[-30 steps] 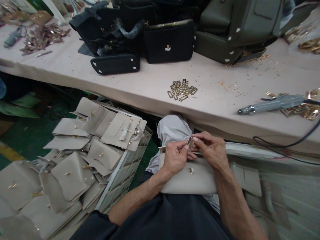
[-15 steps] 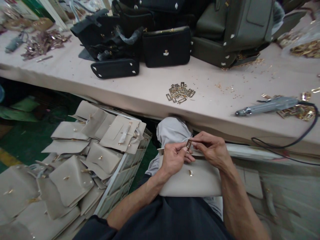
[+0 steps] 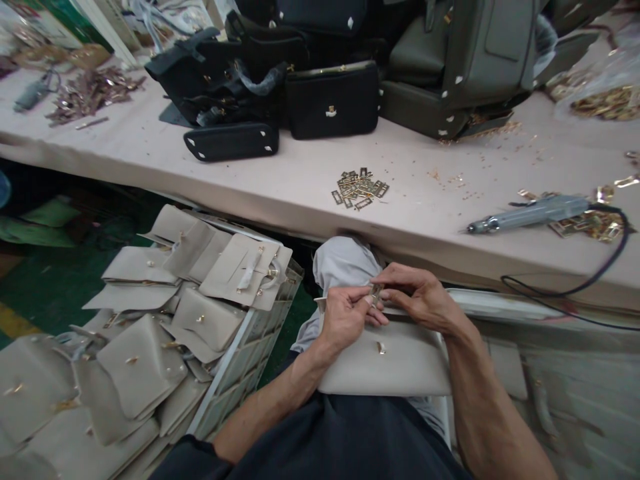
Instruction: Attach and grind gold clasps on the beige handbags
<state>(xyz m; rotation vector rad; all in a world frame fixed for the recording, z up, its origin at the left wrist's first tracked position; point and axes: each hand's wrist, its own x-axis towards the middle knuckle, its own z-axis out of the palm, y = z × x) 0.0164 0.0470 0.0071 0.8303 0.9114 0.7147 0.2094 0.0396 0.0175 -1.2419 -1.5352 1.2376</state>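
Observation:
A beige bag [image 3: 400, 365] with a small gold clasp lies across my lap. Above it, my left hand [image 3: 349, 315] pinches a small metal frame piece [image 3: 376, 292] between thumb and fingers. From the other side, my right hand [image 3: 413, 293] has its thumb and fingertips closed on the same piece. Part of the piece is hidden by the fingers. On the bench in front lies a pile of similar metal frames [image 3: 359, 188].
A grey electric screwdriver [image 3: 537, 212] with a black cable rests on the bench [image 3: 280, 193] at right. Black bags [image 3: 333, 100] and dark green bags [image 3: 470, 60] stand behind. At left, a crate [image 3: 250, 360] overflows with beige bags [image 3: 145, 360].
The metal piece has turned a little between my fingers, and my right hand has shifted slightly left. Both hands keep their grip on it. The view has moved slightly.

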